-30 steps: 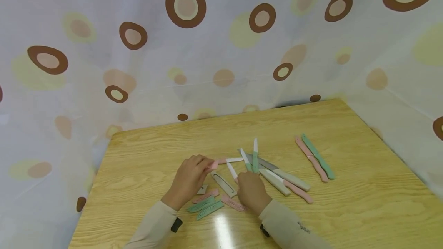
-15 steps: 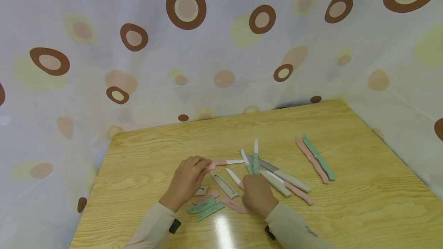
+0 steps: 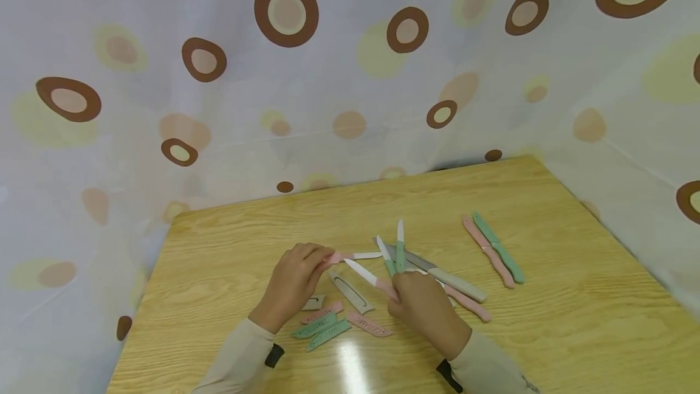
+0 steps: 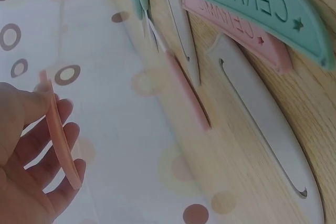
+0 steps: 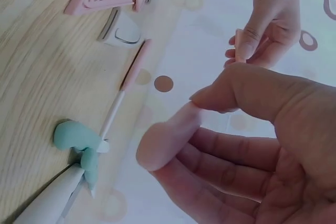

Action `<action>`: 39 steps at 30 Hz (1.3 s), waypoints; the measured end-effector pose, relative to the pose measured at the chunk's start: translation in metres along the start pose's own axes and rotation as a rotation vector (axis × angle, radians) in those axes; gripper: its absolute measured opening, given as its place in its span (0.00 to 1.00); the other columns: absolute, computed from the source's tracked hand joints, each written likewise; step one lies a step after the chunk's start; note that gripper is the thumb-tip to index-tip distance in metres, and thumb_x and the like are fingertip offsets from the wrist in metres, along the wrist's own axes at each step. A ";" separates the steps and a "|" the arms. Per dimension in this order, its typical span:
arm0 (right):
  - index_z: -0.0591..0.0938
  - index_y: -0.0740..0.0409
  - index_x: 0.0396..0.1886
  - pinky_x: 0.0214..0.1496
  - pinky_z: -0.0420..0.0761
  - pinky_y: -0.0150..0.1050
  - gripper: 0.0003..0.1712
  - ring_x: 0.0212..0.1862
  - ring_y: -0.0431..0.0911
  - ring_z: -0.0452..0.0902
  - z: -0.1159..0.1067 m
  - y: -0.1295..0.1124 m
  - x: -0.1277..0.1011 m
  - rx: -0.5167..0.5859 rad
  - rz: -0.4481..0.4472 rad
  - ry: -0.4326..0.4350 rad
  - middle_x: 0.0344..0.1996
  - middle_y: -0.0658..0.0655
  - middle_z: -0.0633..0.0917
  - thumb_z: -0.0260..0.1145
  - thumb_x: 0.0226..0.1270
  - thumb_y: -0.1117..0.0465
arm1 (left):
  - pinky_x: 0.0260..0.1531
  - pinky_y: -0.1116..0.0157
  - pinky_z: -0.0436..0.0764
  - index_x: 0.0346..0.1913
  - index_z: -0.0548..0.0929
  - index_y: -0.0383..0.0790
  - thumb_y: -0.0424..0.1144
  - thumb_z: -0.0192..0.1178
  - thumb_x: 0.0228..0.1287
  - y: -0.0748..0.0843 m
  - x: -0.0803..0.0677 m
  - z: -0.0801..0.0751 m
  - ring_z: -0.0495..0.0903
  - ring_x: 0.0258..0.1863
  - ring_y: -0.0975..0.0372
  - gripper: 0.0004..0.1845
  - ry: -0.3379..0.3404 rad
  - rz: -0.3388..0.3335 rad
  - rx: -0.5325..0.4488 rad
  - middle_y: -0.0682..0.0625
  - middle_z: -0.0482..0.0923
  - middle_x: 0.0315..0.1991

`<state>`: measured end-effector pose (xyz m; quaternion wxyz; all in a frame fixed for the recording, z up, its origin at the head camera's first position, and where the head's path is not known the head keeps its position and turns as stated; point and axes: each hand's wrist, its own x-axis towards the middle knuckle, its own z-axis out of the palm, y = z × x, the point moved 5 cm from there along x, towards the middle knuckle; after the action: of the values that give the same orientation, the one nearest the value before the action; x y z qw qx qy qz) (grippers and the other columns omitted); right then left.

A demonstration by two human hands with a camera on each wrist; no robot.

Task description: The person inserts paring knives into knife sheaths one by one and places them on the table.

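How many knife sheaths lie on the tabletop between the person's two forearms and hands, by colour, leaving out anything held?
Green sheaths: 2
Pink sheaths: 2
Cream sheaths: 2
Total: 6

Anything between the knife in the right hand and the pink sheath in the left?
Nothing visible. In the head view, the held knife points toward the pink sheath; the nearby beige sheath and loose pink-handled knife lie on the table, not between.
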<state>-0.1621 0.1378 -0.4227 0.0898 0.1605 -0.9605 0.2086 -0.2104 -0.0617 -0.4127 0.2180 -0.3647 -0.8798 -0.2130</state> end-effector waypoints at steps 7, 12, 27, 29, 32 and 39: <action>0.71 0.54 0.11 0.12 0.58 0.26 0.16 0.14 0.36 0.58 -0.003 -0.005 -0.001 0.037 0.016 -0.024 0.10 0.46 0.66 0.68 0.44 0.72 | 0.40 0.62 0.81 0.46 0.84 0.40 0.36 0.63 0.63 0.001 -0.001 0.001 0.80 0.40 0.59 0.10 -0.002 0.025 -0.019 0.51 0.83 0.41; 0.71 0.55 0.12 0.13 0.60 0.26 0.15 0.15 0.36 0.59 -0.003 -0.006 -0.002 0.040 -0.025 -0.026 0.11 0.46 0.67 0.68 0.46 0.72 | 0.41 0.63 0.81 0.45 0.85 0.41 0.35 0.64 0.61 0.000 -0.002 0.002 0.80 0.40 0.60 0.10 -0.031 0.056 -0.028 0.52 0.83 0.41; 0.71 0.57 0.11 0.14 0.59 0.25 0.17 0.15 0.35 0.57 0.006 -0.015 0.004 -0.088 -0.196 -0.079 0.13 0.48 0.68 0.69 0.51 0.71 | 0.38 0.66 0.80 0.41 0.87 0.45 0.35 0.72 0.51 0.013 -0.004 0.014 0.79 0.38 0.64 0.12 -0.177 0.213 0.016 0.56 0.84 0.40; 0.71 0.57 0.12 0.15 0.60 0.25 0.17 0.16 0.35 0.56 0.007 -0.017 0.005 -0.069 -0.208 -0.089 0.13 0.48 0.67 0.68 0.50 0.72 | 0.38 0.68 0.79 0.40 0.87 0.44 0.37 0.74 0.49 0.015 -0.005 0.016 0.78 0.38 0.64 0.13 -0.180 0.225 0.015 0.56 0.84 0.40; 0.70 0.56 0.11 0.15 0.59 0.23 0.18 0.16 0.34 0.55 0.007 -0.020 0.005 -0.046 -0.239 -0.088 0.13 0.47 0.66 0.67 0.50 0.72 | 0.38 0.69 0.79 0.40 0.86 0.43 0.39 0.79 0.40 0.019 -0.005 0.018 0.77 0.38 0.64 0.20 -0.188 0.247 0.022 0.56 0.83 0.39; 0.64 0.53 0.10 0.15 0.54 0.21 0.21 0.15 0.32 0.51 0.007 -0.025 0.006 -0.056 -0.292 -0.064 0.12 0.45 0.62 0.65 0.47 0.73 | 0.43 0.68 0.78 0.40 0.86 0.44 0.41 0.81 0.36 0.025 -0.005 0.020 0.76 0.40 0.63 0.23 -0.224 0.253 0.051 0.56 0.83 0.40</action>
<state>-0.1596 0.1116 -0.4181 0.0931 0.3027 -0.9347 0.1614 -0.1932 -0.0378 -0.4265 0.1529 -0.4885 -0.8507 -0.1193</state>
